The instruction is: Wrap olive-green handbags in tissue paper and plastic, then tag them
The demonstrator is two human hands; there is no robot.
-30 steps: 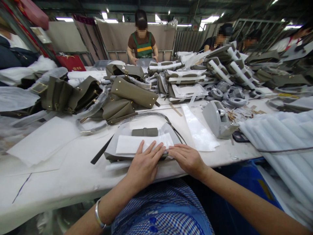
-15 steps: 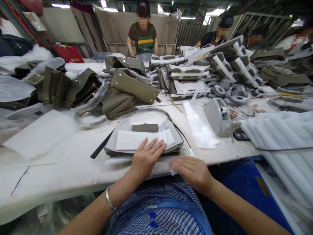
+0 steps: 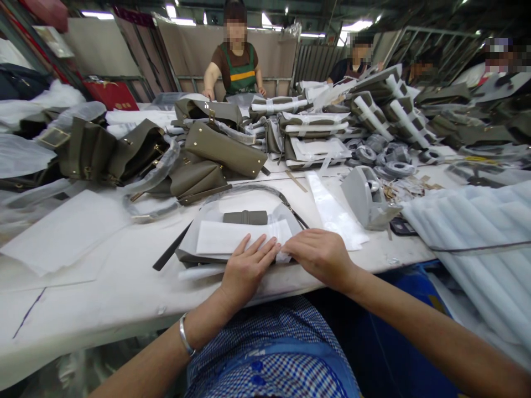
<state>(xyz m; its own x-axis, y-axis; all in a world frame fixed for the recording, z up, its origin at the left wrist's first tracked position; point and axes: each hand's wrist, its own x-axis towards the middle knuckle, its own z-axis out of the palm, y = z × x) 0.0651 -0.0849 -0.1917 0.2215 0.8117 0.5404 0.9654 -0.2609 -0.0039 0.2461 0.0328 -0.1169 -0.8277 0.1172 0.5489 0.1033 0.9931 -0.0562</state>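
Observation:
An olive-grey handbag (image 3: 244,217) lies flat on the table in front of me, with a white foam sheet (image 3: 224,237) across its front. My left hand (image 3: 249,265) rests flat on the foam and the bag's front edge, fingers stretched out. At the bag's right front corner, my right hand (image 3: 319,257) is closed in a pinch on a translucent strip (image 3: 284,256), mostly hidden by the fingers. The bag's dark strap (image 3: 172,246) sticks out to the left, and its wrapped handle (image 3: 253,188) arches behind.
Olive bags (image 3: 224,149) are heaped behind, beside stacked foam-wrapped bags (image 3: 317,149). A grey tape dispenser (image 3: 365,196) stands right of a white plastic sheet (image 3: 332,213). Foam rolls (image 3: 477,221) lie at the right, white sheets (image 3: 62,232) at the left. A co-worker (image 3: 236,61) stands across the table.
My right hand has moved up from below the table's front edge to the bag's right front corner, still pinching. My left hand stays on the foam. The co-worker's arm has reached out sideways.

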